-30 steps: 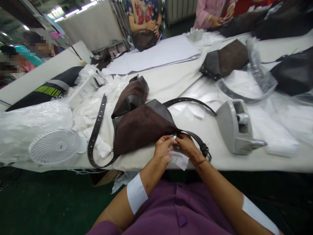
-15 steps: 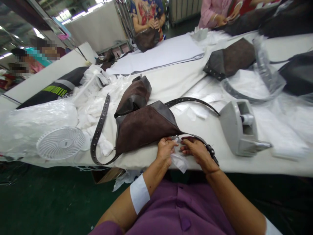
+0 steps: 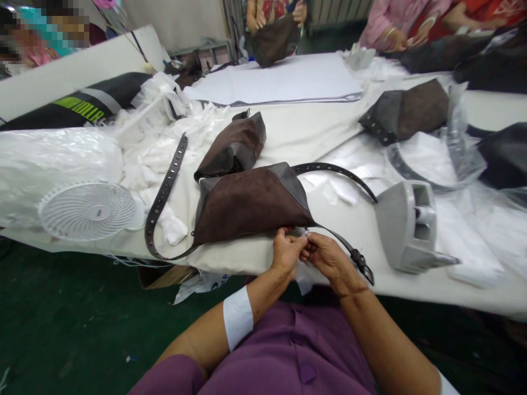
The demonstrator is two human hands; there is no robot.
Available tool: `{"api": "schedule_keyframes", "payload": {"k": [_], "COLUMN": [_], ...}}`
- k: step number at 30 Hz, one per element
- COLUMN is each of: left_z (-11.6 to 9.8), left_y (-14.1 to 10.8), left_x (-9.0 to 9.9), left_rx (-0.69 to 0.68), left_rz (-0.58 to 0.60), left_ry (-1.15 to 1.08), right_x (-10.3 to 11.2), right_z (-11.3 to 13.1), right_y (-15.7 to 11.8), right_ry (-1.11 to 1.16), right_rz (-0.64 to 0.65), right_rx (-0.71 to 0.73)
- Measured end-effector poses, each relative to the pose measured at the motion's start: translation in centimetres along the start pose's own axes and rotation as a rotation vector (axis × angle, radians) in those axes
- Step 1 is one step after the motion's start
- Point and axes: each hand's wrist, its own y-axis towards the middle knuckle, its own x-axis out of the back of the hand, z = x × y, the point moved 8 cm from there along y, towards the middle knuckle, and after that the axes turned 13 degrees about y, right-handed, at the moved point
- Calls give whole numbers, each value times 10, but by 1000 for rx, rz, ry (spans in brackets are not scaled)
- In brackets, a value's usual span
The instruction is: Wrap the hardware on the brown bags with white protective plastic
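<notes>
Suede bag [image 3: 251,206]: dark brown, with a smooth leather panel at its right corner; it lies flat along the near edge of the white table [image 3: 263,269], its corner just above the fingers.

Left hand [image 3: 286,253]: fingers [image 3: 290,240] curled closed, just below the bag's lower edge, with a white wristband [image 3: 237,317] on the forearm.

Right hand [image 3: 329,262]: fingers [image 3: 313,245] closed and turned in toward the left hand, the fingertips nearly meeting it.

Metal tab [image 3: 306,232]: tiny, at the bag's corner, right at the fingertips; whether either hand grips it is hidden.

Handling: a tight fingertip pinch, kept close to the corner, seems right for a part this small.

Black strap [image 3: 164,192]: punched with eyelets, it loops from the bag's left end; a buckle [image 3: 361,265] sits beside the right hand.

Mid-table: a second brown bag [image 3: 233,145] lies beyond the first, a white fan [image 3: 86,211] at left, and a grey tape dispenser [image 3: 405,227] at right.

Far end: a co-worker's hands [image 3: 275,11] hold a dark bag [image 3: 275,38] at top centre; a pink sleeve [image 3: 385,27] shows at upper right.
</notes>
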Motion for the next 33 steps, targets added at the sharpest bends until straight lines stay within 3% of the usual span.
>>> {"api": "schedule_keyframes", "payload": {"k": [5,8,13,15,27,33], "left_z": [-1,7,17,17,16,1], "left_y": [0,9,18,16,10,0], "left_x": [6,10,-11,-16,12,19], "left_rx": [25,141,407,464,265,59], "left_rz": [28,62,365,431,151,-61], "left_ry": [-119,-204,-267,-274,-178,-172], "right_x": [17,17,11,12,24,11], "right_z": [7,11,19,21,22,18], "right_y": [3,3,-2,-5,-5,-9], "right_ry": [-27,-50,-84,-62,-48,0], "right_rz": [-146,-139,-72,-74,-87,22], "right_rx": [-2,-8,-68,-113,-167,-140]}}
